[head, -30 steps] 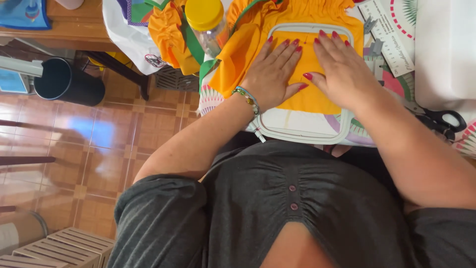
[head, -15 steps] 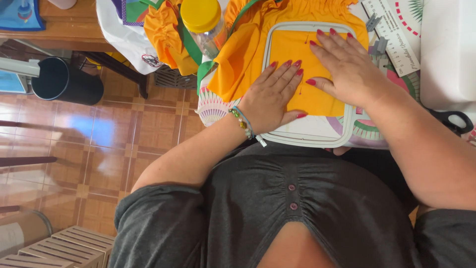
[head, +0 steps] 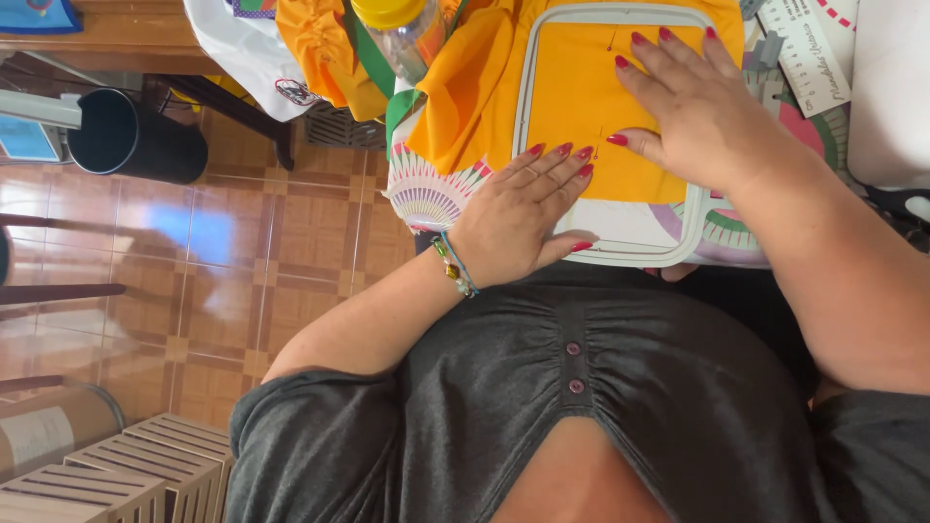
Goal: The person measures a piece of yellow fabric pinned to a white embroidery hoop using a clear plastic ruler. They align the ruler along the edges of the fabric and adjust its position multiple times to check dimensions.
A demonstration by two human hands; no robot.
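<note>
An orange cloth (head: 572, 92) lies stretched inside a pale grey rectangular embroidery hoop (head: 635, 254) on a patterned mat. My left hand (head: 523, 215) rests flat on the hoop's near-left corner, fingers spread onto the orange cloth. My right hand (head: 693, 102) presses flat on the cloth inside the hoop, further up and to the right. Both hands have red nails and hold nothing. A beaded bracelet (head: 452, 266) sits on my left wrist.
A plastic bottle with a yellow cap (head: 402, 29) stands beyond the bunched orange cloth. A white machine body (head: 886, 107) is at the right, a printed ruler sheet (head: 809, 48) next to it. A black bin (head: 131, 136) and wooden crates (head: 107, 470) stand on the tiled floor at left.
My right hand has slid up and away across the orange cloth. My left hand has stayed near the hoop's lower-left corner. The view has shifted slightly.
</note>
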